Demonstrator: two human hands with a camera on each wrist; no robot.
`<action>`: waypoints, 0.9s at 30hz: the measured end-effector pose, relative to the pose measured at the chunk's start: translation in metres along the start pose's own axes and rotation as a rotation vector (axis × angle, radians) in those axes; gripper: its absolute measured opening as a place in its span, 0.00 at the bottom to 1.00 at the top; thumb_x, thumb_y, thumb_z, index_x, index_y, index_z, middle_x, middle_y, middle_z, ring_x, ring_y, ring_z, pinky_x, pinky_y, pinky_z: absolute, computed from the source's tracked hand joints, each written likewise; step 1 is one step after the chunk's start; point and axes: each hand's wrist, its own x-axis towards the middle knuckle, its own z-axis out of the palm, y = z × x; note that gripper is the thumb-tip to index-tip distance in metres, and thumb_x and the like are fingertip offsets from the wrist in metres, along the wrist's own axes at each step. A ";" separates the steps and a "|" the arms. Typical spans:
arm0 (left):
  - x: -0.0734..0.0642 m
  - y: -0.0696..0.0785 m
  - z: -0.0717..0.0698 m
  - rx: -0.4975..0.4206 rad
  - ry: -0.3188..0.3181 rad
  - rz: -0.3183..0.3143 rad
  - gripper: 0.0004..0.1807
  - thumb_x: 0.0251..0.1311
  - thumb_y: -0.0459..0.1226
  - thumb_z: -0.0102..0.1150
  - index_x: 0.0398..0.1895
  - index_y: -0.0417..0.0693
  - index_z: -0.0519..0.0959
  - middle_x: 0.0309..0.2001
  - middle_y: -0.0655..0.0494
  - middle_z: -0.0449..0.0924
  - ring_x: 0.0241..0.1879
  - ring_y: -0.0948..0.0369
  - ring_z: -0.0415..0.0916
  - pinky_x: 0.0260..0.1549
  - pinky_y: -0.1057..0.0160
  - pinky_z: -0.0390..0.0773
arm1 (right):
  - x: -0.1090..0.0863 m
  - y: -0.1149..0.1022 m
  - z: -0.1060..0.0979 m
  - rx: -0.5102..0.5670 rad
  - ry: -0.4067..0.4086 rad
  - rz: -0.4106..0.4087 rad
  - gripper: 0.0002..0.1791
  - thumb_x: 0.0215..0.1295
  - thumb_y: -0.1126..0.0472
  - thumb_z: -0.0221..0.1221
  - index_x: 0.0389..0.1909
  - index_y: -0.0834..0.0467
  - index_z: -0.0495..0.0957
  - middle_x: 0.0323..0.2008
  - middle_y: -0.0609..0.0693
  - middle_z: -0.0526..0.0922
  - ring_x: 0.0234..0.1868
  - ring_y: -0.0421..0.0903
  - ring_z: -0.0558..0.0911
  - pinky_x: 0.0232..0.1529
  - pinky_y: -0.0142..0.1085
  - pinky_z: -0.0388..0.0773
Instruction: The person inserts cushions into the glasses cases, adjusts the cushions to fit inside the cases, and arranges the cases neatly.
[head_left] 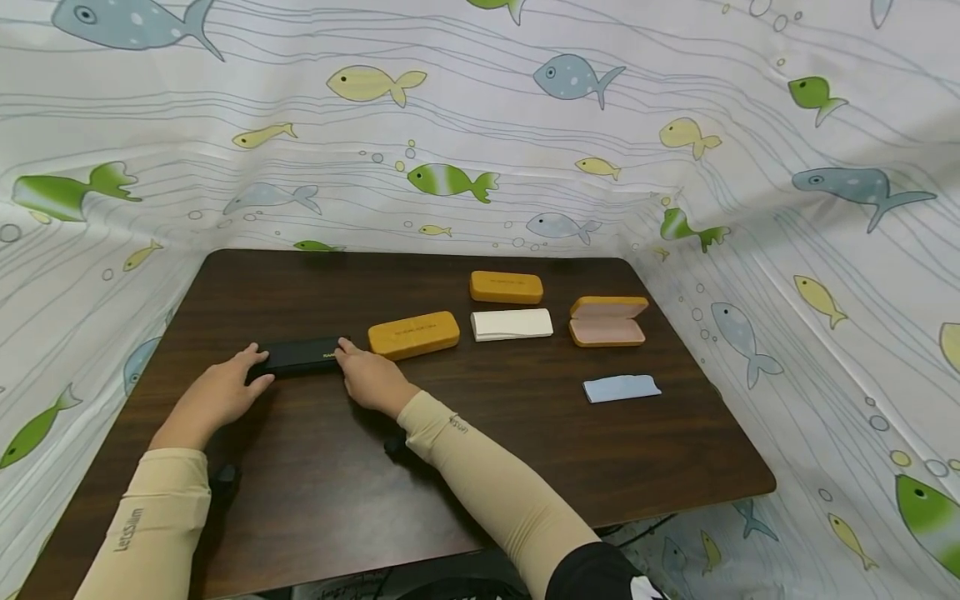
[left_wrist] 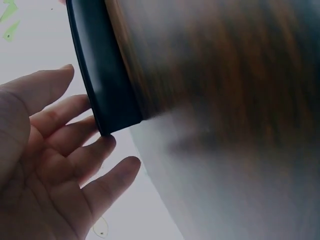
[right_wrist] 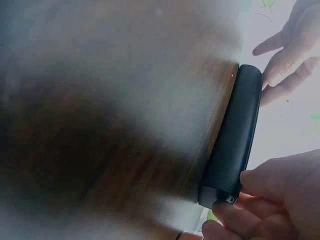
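Note:
A long black glasses case (head_left: pixel 300 357) with small yellow lettering near its right end lies on the left half of the table. My left hand (head_left: pixel 216 400) is at its left end; in the left wrist view, spread fingers (left_wrist: pixel 80 155) touch the end of the case while the thumb stands apart from it. At the other end, my right hand (head_left: pixel 372 379) pinches the case's corner, thumb (right_wrist: pixel 260 180) on the edge and a fingertip at the end face. Just right of that hand lies a closed yellow glasses case (head_left: pixel 414 335).
Another closed yellow case (head_left: pixel 506 287) lies farther back, with a folded white cloth (head_left: pixel 512 325) in front of it. An open yellow case (head_left: pixel 608 322) with pink lining stands to the right, behind a light blue cloth (head_left: pixel 622 388). A fish-print curtain (head_left: pixel 450 125) surrounds the brown table (head_left: pixel 525 467).

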 end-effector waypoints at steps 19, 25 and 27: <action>0.008 0.003 -0.010 0.101 -0.047 0.014 0.34 0.75 0.44 0.53 0.70 0.23 0.61 0.69 0.18 0.55 0.61 0.23 0.63 0.53 0.25 0.67 | -0.001 0.019 -0.002 0.213 -0.052 -0.047 0.25 0.82 0.57 0.48 0.76 0.54 0.65 0.78 0.46 0.59 0.71 0.40 0.70 0.69 0.27 0.64; 0.010 0.014 -0.007 0.172 0.077 -0.040 0.27 0.73 0.41 0.54 0.66 0.30 0.68 0.60 0.23 0.72 0.51 0.27 0.74 0.40 0.29 0.75 | -0.011 0.033 -0.012 0.324 -0.034 -0.055 0.25 0.82 0.57 0.49 0.75 0.55 0.66 0.77 0.46 0.62 0.74 0.40 0.65 0.71 0.29 0.60; 0.013 0.019 -0.005 0.178 0.136 -0.050 0.25 0.72 0.40 0.54 0.64 0.31 0.70 0.57 0.24 0.74 0.48 0.28 0.77 0.36 0.29 0.77 | -0.016 0.040 -0.018 0.364 -0.018 -0.041 0.25 0.81 0.57 0.49 0.75 0.55 0.66 0.76 0.47 0.63 0.75 0.40 0.64 0.72 0.30 0.59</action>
